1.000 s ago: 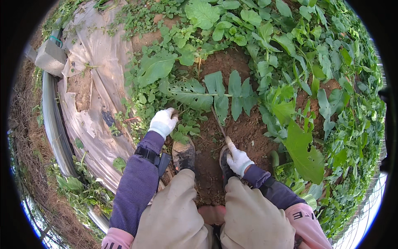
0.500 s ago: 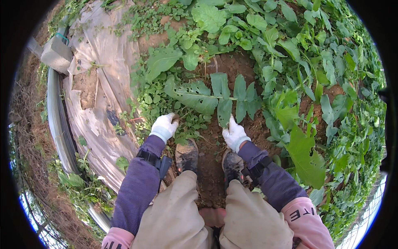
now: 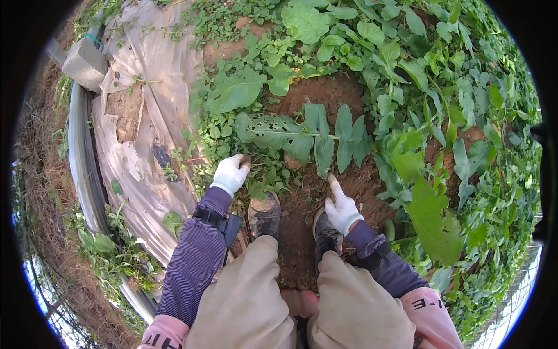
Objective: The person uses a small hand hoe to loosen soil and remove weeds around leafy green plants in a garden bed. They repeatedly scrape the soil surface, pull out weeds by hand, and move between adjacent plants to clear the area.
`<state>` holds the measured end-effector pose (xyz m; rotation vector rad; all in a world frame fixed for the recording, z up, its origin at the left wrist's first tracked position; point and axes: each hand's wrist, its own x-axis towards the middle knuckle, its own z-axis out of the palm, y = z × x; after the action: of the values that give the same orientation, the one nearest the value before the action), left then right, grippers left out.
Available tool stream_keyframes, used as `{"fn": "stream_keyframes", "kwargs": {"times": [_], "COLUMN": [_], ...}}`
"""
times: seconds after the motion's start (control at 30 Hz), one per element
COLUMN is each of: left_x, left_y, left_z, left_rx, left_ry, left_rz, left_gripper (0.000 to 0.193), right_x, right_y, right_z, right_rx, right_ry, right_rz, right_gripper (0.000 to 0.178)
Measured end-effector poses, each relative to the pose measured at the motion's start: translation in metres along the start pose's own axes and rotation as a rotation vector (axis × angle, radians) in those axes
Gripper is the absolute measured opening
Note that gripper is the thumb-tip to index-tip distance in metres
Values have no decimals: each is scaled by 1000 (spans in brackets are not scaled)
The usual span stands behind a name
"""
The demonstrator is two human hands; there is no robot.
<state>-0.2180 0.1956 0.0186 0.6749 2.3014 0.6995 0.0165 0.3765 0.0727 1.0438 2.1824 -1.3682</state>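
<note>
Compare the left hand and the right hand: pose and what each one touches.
The left hand is curled shut among small weeds; the right hand points one finger toward the bare soil. The left hand sits farther up the picture, the right hand lower. Both wear white gloves.

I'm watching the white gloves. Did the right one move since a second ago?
Yes. The right hand pulled back toward the shoe from its reach half a second ago, index finger again touching soil below the big lobed leaf.
</note>
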Motion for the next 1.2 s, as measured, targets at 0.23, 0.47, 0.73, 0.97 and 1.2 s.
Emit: {"fn": "stream_keyframes", "kwargs": {"times": [0.23,0.47,0.73,0.97,1.2], "left_x": [8,-5,30,31,25], "left_y": [3,53,70,53,-79], "left_z": [-20,19,27,-27,-72], "left_rx": [29,579,794,400,-751], "left_ry": [229,15,-476,-377,446], "left_rz": [55,780,155,28,-336], "left_gripper": [22,43,45,35,32], "right_x": [-80,-79,-30,-42,-10], "right_y": [73,55,23,35,3], "right_z": [1,4,-6,-23,-7], "right_rx": [-229,-62,96,14,-24], "right_ry": [-327,-120,122,66,-61], "right_rz": [22,-39,-177,-36,-121], "right_gripper": [70,65,61,61,62]}}
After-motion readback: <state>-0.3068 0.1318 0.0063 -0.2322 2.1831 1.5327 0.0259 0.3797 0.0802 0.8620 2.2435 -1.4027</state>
